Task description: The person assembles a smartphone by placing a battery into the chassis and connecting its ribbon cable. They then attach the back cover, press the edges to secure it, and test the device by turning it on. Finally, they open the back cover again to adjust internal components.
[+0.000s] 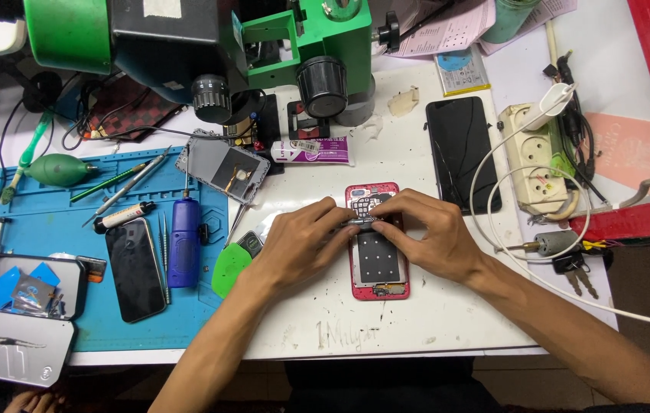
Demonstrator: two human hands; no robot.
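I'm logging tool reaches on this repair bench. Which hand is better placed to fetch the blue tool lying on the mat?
Probably the left hand: the blue tool lies on the blue mat on its side, while the right hand would have to cross the opened red phone.

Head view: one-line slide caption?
Both hands, left hand and right hand, work on an opened red phone on a white bench.

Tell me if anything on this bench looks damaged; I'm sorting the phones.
The black screen panel right of the opened red phone shows long crack lines across its glass. Both hands' fingers meet on the red phone.
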